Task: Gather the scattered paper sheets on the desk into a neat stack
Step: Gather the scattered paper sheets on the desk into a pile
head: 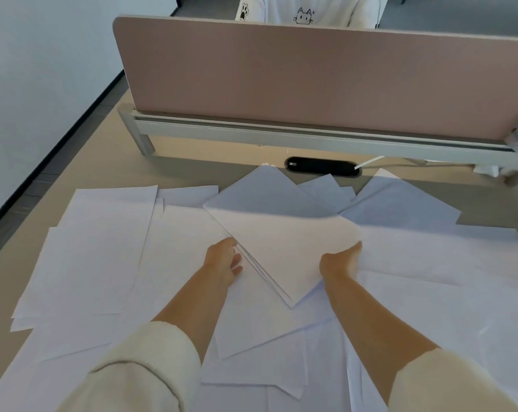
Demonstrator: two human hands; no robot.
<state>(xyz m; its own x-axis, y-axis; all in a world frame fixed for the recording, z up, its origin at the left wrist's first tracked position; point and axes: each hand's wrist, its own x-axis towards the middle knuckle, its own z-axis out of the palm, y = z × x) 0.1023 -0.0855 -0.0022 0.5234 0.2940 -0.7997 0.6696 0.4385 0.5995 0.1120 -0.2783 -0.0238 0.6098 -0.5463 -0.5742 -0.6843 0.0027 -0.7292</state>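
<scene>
Beige desk (82, 173) surface is covered almost wholly by loose paper sheets (103, 248), which are spread to the left of the left hand (223, 260), to the right of the right hand (339, 261), beneath both forearms and beyond the fingertips. Farther beyond the hands, a pink divider panel (311, 75) is mounted on a grey rail along the desk's far edge. A black cable grommet (323, 166) is set into the desk just in front of it, with a white cable (370, 161) leading away to the right. Behind the panel, a white garment with a cat drawing (304, 16) is partly seen.

Between the two hands, a partial stack of sheets (284, 248) is held turned cornerwise, one corner pointing back between the wrists. Its left edge is touched by the loosely bent fingers (237, 259) of the left hand, which are not wrapped round it. Its right edge is gripped by the right hand, whose fingers are tucked under the paper and hidden. The stack's layers are slightly fanned along the left edge.

Several far sheets are shaded blue-grey. Both cream sleeves (139, 370) are cut off by the frame's lower edge, and how many sheets the stack holds cannot be made out.
</scene>
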